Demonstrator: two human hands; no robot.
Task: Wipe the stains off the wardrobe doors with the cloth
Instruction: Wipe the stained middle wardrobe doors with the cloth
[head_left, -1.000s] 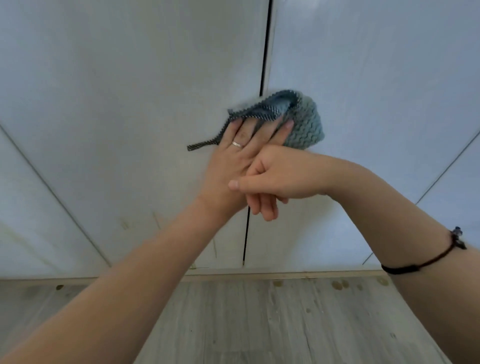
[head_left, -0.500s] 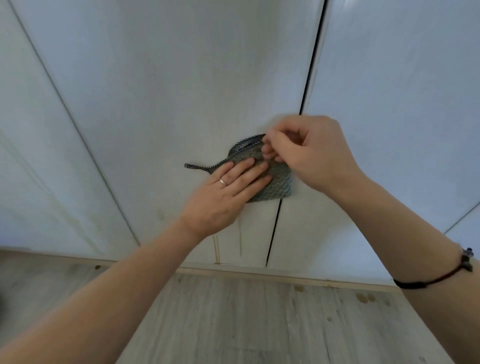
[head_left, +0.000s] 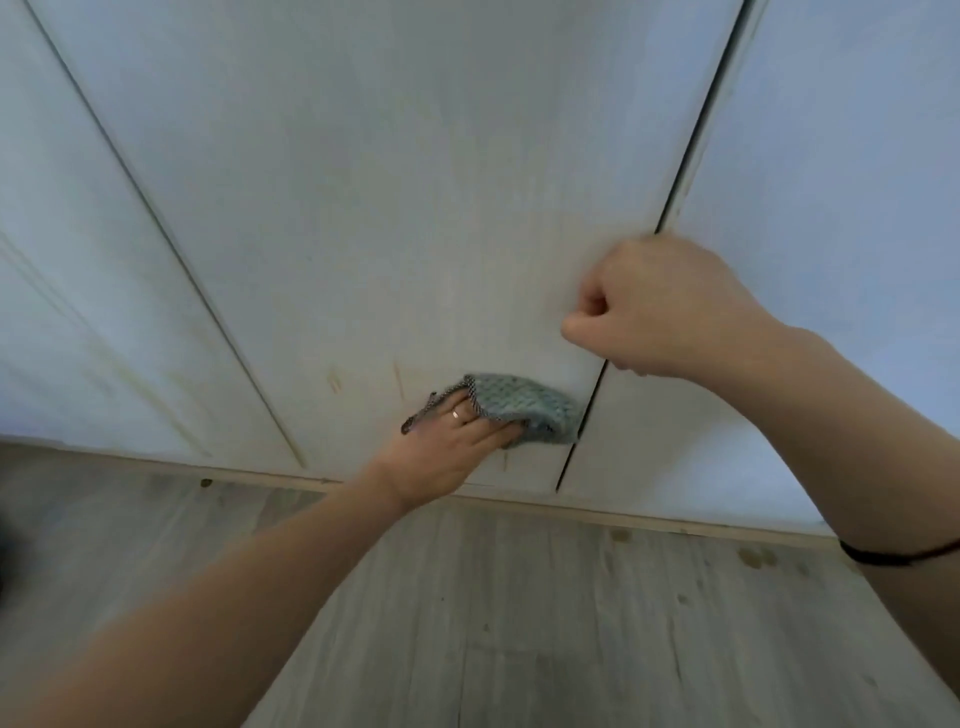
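Observation:
A grey-green knitted cloth (head_left: 524, 408) with a dark edge lies flat against the lower part of the pale wardrobe door (head_left: 389, 208), just left of the dark gap (head_left: 587, 415) between two doors. My left hand (head_left: 447, 452) presses the cloth to the door with straight fingers, and a fold of the cloth covers its fingertips. My right hand (head_left: 660, 312) is curled into a fist and holds nothing, over the gap higher up. Faint yellowish streaks (head_left: 399, 379) mark the door left of the cloth.
The neighbouring door (head_left: 831, 208) fills the right side, and another panel (head_left: 78, 312) lies to the left. A wooden strip (head_left: 623, 517) runs along the wardrobe's foot above the pale plank floor (head_left: 519, 623), which has a few brown spots (head_left: 753, 558).
My left hand has slid the cloth down the door towards its bottom edge. My right hand has let go of the cloth, lifted away and closed into a fist.

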